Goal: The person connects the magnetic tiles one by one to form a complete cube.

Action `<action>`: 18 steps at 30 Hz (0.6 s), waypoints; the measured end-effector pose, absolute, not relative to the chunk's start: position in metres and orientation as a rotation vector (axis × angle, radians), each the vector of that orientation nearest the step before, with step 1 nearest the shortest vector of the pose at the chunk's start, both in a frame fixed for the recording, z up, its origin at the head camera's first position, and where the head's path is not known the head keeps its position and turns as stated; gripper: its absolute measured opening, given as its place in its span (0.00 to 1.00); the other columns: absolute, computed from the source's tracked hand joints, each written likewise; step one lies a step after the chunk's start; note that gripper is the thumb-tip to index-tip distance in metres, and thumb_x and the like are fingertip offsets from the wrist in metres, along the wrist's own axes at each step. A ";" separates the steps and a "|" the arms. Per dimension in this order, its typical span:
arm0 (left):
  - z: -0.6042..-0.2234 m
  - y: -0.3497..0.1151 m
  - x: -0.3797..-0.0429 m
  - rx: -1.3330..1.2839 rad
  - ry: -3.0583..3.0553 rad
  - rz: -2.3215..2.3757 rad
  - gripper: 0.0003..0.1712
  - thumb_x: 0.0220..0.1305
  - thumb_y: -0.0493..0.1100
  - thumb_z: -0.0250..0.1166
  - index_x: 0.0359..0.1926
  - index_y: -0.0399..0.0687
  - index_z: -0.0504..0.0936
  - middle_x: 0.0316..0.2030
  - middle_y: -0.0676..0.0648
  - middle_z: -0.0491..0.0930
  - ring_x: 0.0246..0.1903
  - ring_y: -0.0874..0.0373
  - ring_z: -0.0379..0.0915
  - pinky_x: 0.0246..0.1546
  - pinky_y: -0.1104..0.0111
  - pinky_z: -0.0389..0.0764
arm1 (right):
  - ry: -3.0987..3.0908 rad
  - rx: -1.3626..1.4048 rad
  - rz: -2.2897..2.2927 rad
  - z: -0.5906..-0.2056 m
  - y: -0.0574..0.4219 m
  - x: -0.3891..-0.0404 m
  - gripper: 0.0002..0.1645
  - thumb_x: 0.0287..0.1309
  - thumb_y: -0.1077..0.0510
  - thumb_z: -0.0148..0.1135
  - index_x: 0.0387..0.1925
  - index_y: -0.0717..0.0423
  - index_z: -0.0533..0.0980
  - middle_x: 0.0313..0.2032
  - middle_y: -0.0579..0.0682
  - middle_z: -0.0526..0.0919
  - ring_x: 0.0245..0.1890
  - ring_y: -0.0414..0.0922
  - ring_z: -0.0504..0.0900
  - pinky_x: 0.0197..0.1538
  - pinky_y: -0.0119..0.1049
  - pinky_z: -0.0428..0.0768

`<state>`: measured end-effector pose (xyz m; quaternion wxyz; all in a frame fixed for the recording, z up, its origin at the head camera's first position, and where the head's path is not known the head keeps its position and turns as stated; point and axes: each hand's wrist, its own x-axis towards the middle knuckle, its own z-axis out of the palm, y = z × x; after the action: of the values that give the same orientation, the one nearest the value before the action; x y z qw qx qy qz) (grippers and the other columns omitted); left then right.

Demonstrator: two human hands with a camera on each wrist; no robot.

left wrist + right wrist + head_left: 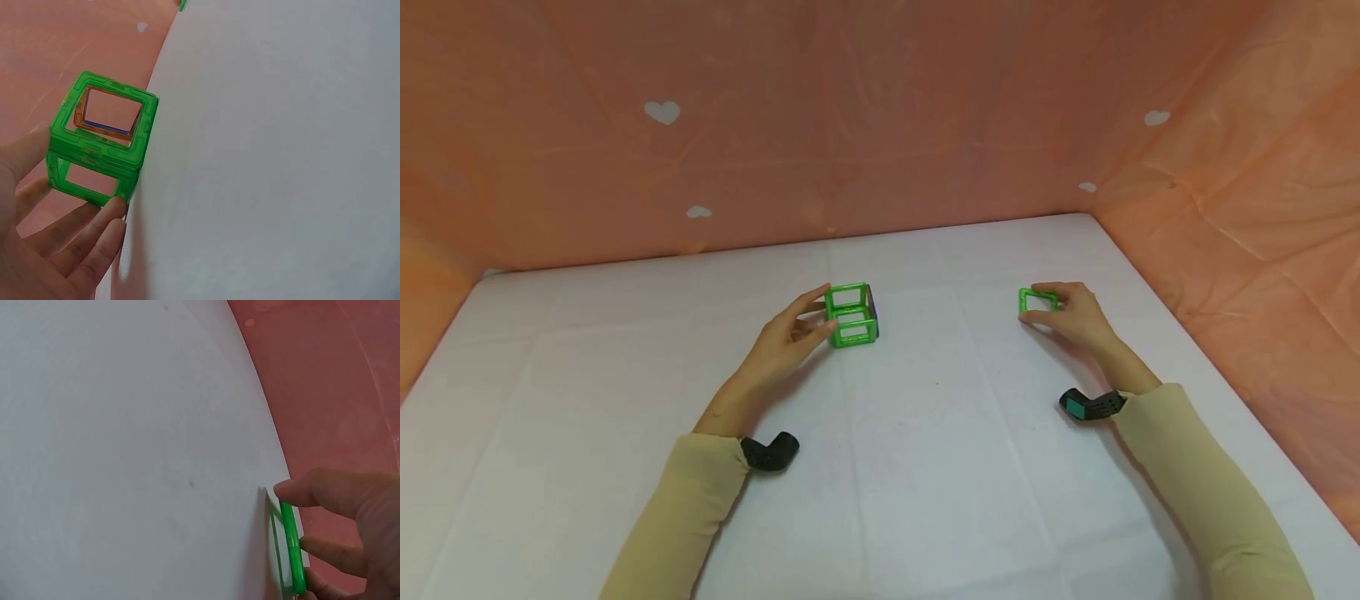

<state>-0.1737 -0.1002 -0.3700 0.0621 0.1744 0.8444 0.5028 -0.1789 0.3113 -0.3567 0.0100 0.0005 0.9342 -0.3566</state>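
My left hand (775, 343) grips a small cube (856, 323) of square magnetic frame tiles by its left side, thumb and fingers on opposite edges. Most of the cube's tiles are green. A dark blue tile (874, 310) forms its right side, and an orange inner frame (80, 111) shows through the cube in the left wrist view. Well to the right, my right hand (1081, 318) pinches a single green square frame tile (1022, 302) between thumb and fingers. Seen edge-on in the right wrist view, that green tile (292, 547) stands upright close to the tabletop.
A white cloth (917, 467) covers the table. Behind it hangs an orange curtain (880, 125) with pale hearts, and a second orange sheet (1262, 217) runs along the right edge. Each wrist wears a black camera mount (770, 452).
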 end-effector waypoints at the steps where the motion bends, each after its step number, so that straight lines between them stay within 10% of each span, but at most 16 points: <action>1: -0.370 -0.100 -0.174 0.528 2.549 1.525 0.33 0.69 0.44 0.59 0.72 0.50 0.59 0.64 0.36 0.68 0.54 0.39 0.75 0.56 0.48 0.73 | 2.907 0.006 -1.121 -0.356 0.310 -0.179 0.34 0.53 0.58 0.69 0.59 0.70 0.71 0.62 0.70 0.68 0.60 0.61 0.65 0.61 0.56 0.63; 18: -0.369 -0.100 -0.172 0.525 2.529 1.526 0.34 0.70 0.44 0.58 0.73 0.52 0.57 0.65 0.36 0.67 0.56 0.40 0.74 0.57 0.48 0.72 | 2.803 -0.127 -1.347 -0.353 0.279 -0.184 0.34 0.52 0.60 0.69 0.60 0.68 0.71 0.61 0.67 0.71 0.58 0.57 0.68 0.57 0.49 0.68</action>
<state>-0.1722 -0.1003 -0.3692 0.0708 0.1747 0.8409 0.5073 -0.1837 0.2793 -0.3534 0.0145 -0.0407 0.9005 -0.4327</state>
